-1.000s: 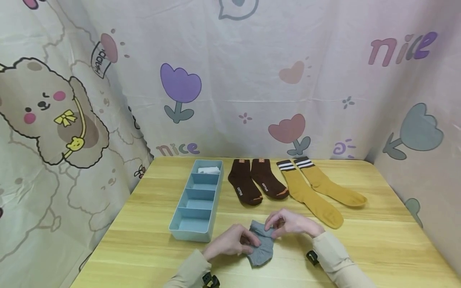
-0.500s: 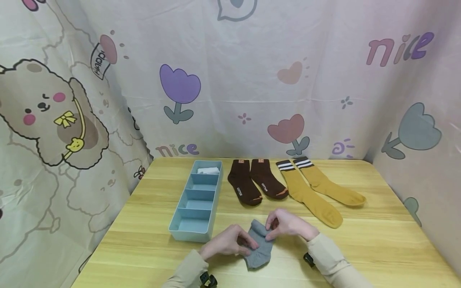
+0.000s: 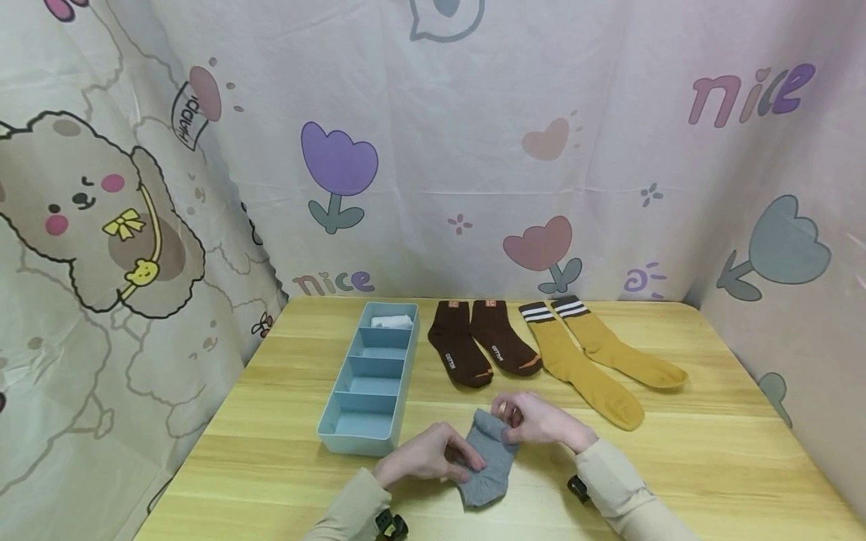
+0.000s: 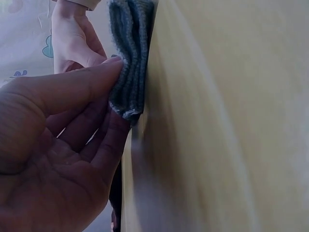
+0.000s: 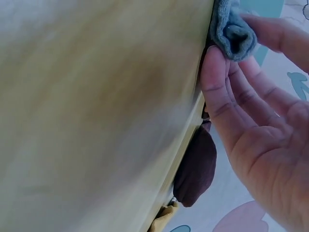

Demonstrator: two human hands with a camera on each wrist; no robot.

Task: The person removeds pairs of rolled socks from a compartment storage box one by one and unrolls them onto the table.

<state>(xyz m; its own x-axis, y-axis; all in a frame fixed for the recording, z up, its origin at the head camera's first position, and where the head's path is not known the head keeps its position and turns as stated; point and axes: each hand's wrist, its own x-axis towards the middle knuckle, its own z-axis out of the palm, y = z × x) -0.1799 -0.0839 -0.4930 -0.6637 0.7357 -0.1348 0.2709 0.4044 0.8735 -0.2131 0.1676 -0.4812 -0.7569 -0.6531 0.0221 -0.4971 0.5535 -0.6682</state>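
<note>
A grey sock (image 3: 489, 469) lies in several layers on the table, near the person. My left hand (image 3: 429, 454) pinches its left edge; in the left wrist view the thumb is on top of the stacked layers (image 4: 130, 63) and fingers reach beneath. At the far right edge my right hand (image 3: 541, 419) pinches the sock between thumb and fingers. The right wrist view shows a rolled end of the grey sock (image 5: 234, 36) in that pinch. Whether one sock or a stacked pair makes up the layers, I cannot tell.
Left of the hands stands a light blue box (image 3: 392, 409) with several compartments; a white folded item (image 3: 391, 321) sits in the farthest one. Two dark brown socks (image 3: 460, 346) lie behind the hands. Two mustard socks (image 3: 588, 376) with striped cuffs lie to the right.
The right hand has shifted slightly left along the sock's far end. The grey sock's near end has slid a little toward the person, and the left hand moved slightly left.
</note>
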